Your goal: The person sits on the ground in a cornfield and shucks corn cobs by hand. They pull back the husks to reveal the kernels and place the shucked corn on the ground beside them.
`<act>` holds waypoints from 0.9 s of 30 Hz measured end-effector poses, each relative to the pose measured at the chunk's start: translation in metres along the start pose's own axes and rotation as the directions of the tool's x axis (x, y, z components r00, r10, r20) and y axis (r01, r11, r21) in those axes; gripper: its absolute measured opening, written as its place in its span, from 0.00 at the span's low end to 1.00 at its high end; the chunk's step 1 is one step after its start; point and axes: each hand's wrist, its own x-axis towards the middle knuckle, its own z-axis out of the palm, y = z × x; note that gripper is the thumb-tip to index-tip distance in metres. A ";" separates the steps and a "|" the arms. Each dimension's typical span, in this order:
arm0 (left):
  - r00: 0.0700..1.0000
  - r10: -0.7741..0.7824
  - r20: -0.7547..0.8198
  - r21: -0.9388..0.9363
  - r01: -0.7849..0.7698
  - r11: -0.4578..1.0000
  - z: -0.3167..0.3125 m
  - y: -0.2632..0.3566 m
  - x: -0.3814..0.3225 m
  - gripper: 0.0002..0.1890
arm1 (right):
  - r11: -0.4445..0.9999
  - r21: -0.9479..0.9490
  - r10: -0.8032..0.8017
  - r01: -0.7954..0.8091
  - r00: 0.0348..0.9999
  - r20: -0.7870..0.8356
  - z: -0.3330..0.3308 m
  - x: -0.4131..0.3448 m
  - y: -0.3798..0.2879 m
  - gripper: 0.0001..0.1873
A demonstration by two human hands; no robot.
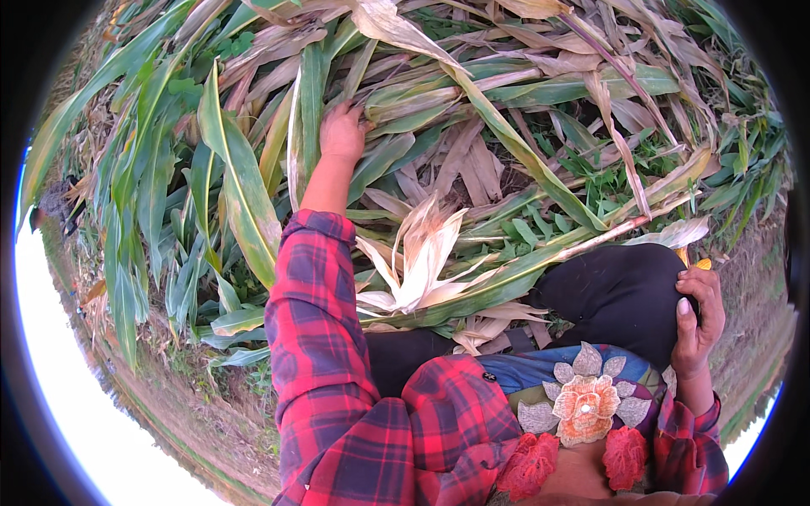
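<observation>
My left hand (342,131) reaches into a heap of corn stalks and leaves, beside a corn ear in its green and tan husk (414,104). Its fingertips are partly hidden among the leaves, so its hold is unclear. My right hand (698,316) is at my black-trousered knee (614,284), its fingers curled. A small yellow-orange thing (702,263) shows just beyond those fingers; whether they hold it is hidden. Between my arms, a pale, spread-open corn husk (417,265) lies near my lap, next to a long green leaf (493,288).
Long green corn leaves (237,177) droop at the left. Dry brown leaves (474,167) and low green weeds (538,224) lie ahead. A stalk (626,228) slants in front of my knee. Bare-looking field ground (209,417) extends at the lower left.
</observation>
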 end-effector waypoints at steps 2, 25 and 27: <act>0.998 -0.017 0.067 0.058 0.013 0.998 0.000 0.001 0.002 0.19 | 1.000 0.006 -0.001 0.001 1.000 0.000 0.000 0.002 -0.003 0.10; 0.993 -0.069 0.091 0.081 0.062 0.995 -0.031 0.036 -0.079 0.16 | 0.998 0.044 -0.036 0.037 0.999 -0.019 0.001 -0.009 -0.017 0.11; 0.983 0.069 0.171 -0.092 -0.054 0.994 -0.045 0.049 -0.095 0.15 | 0.997 0.052 -0.055 0.056 0.998 -0.024 0.002 -0.010 -0.019 0.10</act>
